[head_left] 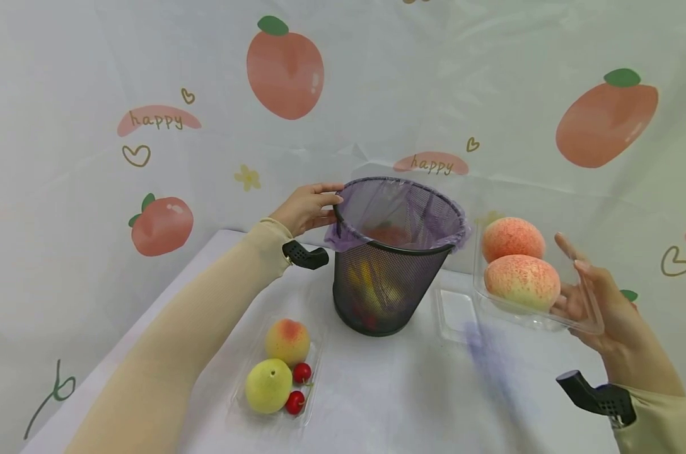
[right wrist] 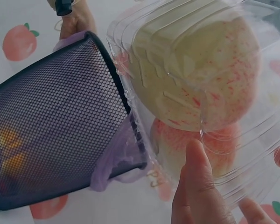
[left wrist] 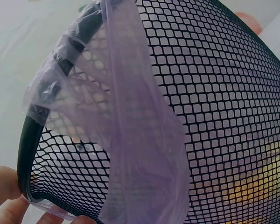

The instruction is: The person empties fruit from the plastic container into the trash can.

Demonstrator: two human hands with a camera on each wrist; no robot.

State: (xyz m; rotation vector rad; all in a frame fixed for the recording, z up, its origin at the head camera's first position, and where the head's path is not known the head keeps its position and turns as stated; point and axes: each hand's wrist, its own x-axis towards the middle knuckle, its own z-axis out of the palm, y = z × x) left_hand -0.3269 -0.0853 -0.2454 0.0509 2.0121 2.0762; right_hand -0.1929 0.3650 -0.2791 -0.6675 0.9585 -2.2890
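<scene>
a see-through plastic tray (head_left: 589, 309) with two big peaches (head_left: 521, 280) in it is held up by the right hand (head_left: 612, 309), which grips its outer side, thumb by the rim; it hangs to the right of a black mesh bin (head_left: 388, 296), near its rim and above the table (head_left: 366, 391). the left hand (head_left: 309, 208) pinches the bin's rim on the far left, beside the purple liner (head_left: 342, 238).

the table is plain white. left of the bin, nearer the person, lies a second tray (head_left: 316, 384) with a yellow-orange peach (head_left: 288, 341), a greenish-yellow pear (head_left: 269, 386) and two red cherries (head_left: 302, 373). a flat plastic piece (head_left: 455, 315) lies just right of the bin. behind hangs a white backdrop (head_left: 377, 82) printed with peaches, small hearts, a yellow flower and the word "happy".

only the left wrist view shows up close how the liner folds down outside the rim. the right wrist view gives the held tray's underside, its stepped ribs and a peach's pale green bottom. the head view alone takes in the second tray.

the liner is thin and crumpled; the mesh is a fine net of rounded holes, and blurred yellow and red shapes show through it. the held peaches are plump, speckled red over pale flesh. both sleeves (head_left: 207, 321) are smooth and cream.
</scene>
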